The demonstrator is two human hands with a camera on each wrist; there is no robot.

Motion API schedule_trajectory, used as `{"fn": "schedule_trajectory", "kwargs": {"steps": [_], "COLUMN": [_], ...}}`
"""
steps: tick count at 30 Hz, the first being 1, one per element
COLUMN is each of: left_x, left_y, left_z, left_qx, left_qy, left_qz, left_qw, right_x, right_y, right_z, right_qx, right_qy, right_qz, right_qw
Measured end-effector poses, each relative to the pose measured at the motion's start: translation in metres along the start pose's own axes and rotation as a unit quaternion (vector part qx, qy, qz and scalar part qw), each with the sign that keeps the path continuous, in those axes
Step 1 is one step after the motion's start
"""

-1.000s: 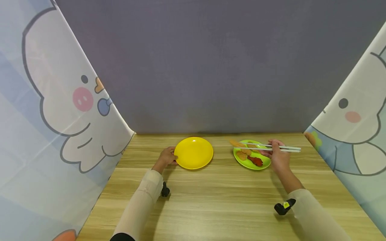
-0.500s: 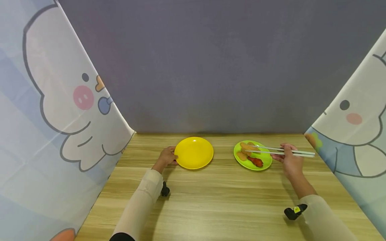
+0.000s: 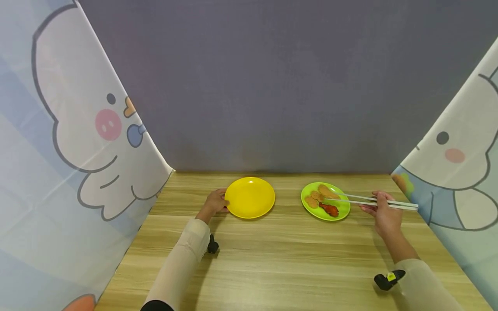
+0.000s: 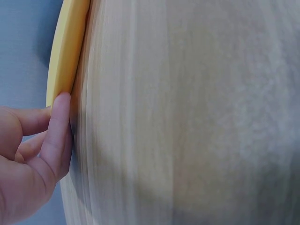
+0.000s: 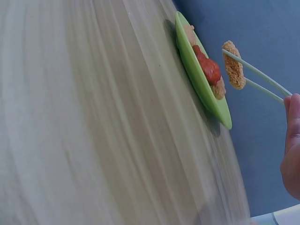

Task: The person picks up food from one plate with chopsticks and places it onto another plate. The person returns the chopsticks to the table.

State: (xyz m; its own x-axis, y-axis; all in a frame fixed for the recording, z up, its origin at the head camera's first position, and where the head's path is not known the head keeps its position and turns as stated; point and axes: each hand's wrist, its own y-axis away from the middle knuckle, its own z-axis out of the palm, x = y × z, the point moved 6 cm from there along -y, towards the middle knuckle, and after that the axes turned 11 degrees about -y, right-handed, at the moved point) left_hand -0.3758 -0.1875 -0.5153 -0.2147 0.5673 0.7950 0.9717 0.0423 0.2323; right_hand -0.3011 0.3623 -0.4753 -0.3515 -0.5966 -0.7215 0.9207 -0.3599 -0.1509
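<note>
On the left, my left hand (image 3: 215, 201) pinches the near-left rim of the yellow plate (image 3: 250, 198), thumb on top and fingers against its edge in the left wrist view. My right hand (image 3: 388, 216) holds a pair of pale chopsticks (image 3: 400, 204) pointing left. Their tips grip a long breaded fried chicken strip (image 5: 233, 65), which hangs above the green plate (image 3: 344, 209). On that plate lie a red-brown chicken drumstick (image 3: 329, 210) and smaller breaded nuggets (image 3: 311, 202). The yellow plate holds nothing.
Both plates stand near the back of a wood-grain table (image 3: 288, 255), against a grey wall (image 3: 280, 86). Cartoon-printed cloths hang on the left (image 3: 78, 129) and right (image 3: 459, 172) sides. Each wrist wears a small black camera.
My right hand has moved right and slightly nearer, drawing the chopsticks with the fried chicken strip from the green plate's upper-left edge to its upper right. The left hand and yellow plate stayed put.
</note>
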Motion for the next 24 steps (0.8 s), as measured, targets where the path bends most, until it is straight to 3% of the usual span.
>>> {"fn": "schedule_trajectory", "kwargs": {"steps": [9,18,24], "left_x": [0.0,0.0,0.001], "left_y": [0.001,-0.001,0.001], "left_z": [0.0,0.0,-0.001], "left_qx": [-0.002,-0.004,-0.004], "left_qy": [0.005,0.004,0.007], "left_qz": [0.0,-0.004,-0.005], "left_qw": [1.0,1.0,1.0], "right_x": [0.0,-0.003,-0.006], "right_y": [0.0,0.001,-0.002], "right_z": [-0.016,-0.029,-0.031], "right_qx": [-0.011,0.025,0.005], "right_qy": [-0.008,0.016,0.022], "right_qz": [0.002,0.009,0.006], "right_qw": [1.0,1.0,1.0]}}
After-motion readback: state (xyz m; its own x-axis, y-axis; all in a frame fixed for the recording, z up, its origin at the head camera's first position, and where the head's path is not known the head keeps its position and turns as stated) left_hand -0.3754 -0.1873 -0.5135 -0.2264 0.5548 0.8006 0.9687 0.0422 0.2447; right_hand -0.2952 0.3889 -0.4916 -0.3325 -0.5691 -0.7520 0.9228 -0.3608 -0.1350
